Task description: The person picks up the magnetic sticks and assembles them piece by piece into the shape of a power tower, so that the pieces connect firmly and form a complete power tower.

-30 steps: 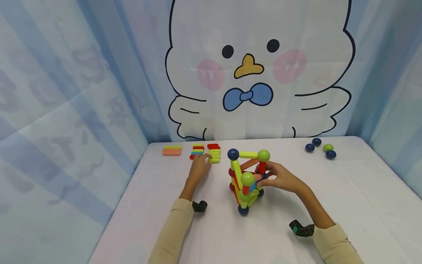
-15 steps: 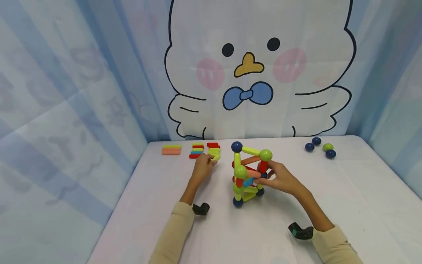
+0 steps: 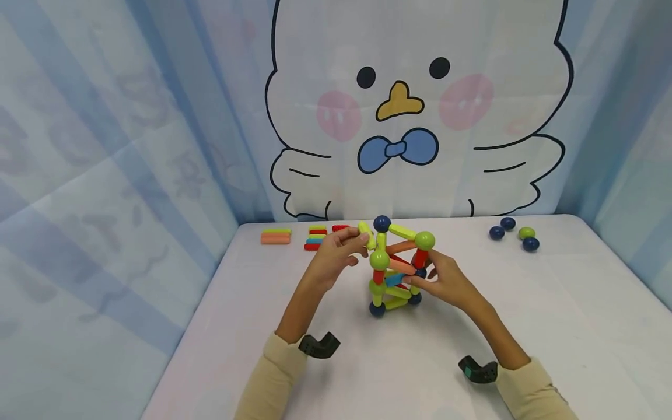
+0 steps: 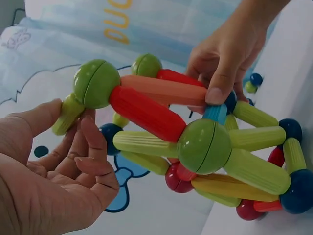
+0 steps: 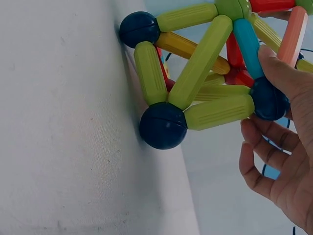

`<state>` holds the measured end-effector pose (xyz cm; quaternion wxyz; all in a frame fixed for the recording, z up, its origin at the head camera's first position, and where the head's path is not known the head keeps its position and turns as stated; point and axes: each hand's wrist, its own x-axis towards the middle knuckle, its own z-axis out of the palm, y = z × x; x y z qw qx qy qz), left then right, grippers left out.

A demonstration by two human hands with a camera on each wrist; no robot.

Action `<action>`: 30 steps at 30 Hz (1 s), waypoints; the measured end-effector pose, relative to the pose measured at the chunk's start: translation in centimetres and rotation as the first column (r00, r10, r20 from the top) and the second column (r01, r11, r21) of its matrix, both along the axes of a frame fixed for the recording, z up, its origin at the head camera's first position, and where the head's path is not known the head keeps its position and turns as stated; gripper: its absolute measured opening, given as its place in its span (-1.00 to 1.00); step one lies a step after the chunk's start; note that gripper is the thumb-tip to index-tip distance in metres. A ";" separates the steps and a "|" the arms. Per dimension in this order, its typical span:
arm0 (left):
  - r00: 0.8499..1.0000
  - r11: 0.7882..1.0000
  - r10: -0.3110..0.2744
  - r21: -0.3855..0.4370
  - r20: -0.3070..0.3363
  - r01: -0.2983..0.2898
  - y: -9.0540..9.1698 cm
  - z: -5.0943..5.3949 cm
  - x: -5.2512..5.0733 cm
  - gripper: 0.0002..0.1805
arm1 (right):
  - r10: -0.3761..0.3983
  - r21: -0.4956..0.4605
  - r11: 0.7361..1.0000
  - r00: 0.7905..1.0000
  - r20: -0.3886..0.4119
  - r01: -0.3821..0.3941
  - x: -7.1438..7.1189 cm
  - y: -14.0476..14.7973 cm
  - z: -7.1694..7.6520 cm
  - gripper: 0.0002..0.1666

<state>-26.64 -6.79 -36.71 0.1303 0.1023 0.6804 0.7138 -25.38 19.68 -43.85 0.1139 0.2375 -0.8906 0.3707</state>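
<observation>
A tower of coloured magnetic rods and balls (image 3: 397, 294) stands on the table. My left hand (image 3: 336, 256) pinches a yellow-green magnetic rod (image 3: 367, 234) at the tower's upper left. In the left wrist view, that rod (image 4: 68, 115) meets a green ball (image 4: 97, 83) at the top; whether it is attached I cannot tell. My right hand (image 3: 446, 280) grips the tower's right side. In the right wrist view, the thumb and fingers of the right hand (image 5: 293, 147) close about a dark blue ball (image 5: 268, 98) where a blue rod (image 5: 248, 48) joins.
Loose rods lie at the back left: an orange pair (image 3: 275, 239) under a yellow-green one, and a stack with a red rod (image 3: 312, 247). At the back right sit several loose balls (image 3: 527, 233). A printed curtain (image 3: 399, 186) hangs behind the table (image 3: 420, 373).
My left hand has picked a yellow-green rod from the back row and brought it right, up to the tower's top. The tower has turned and shifted slightly backward in my right hand.
</observation>
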 end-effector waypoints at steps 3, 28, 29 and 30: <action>1.000 0.998 -0.028 -0.054 -0.013 0.027 0.4 0.2 0.4 -0.65 | 0.007 0.003 1.000 1.000 0.007 -0.007 0.0 -0.1 0.0 -0.32; 1.000 0.964 -0.016 -0.264 0.005 0.017 2.4 0.7 -1.0 -0.51 | 0.002 0.024 1.000 1.000 -0.002 -0.002 0.1 -0.2 0.2 -0.31; 1.000 0.963 -0.012 -0.271 0.009 0.014 2.4 0.6 -1.1 -0.50 | -0.001 0.033 0.999 1.000 -0.005 0.001 0.2 -0.2 0.2 -0.31; 1.000 0.962 -0.012 -0.274 0.013 0.015 2.5 0.6 -1.1 -0.49 | -0.002 0.040 0.999 1.000 -0.008 0.002 0.2 -0.2 0.2 -0.32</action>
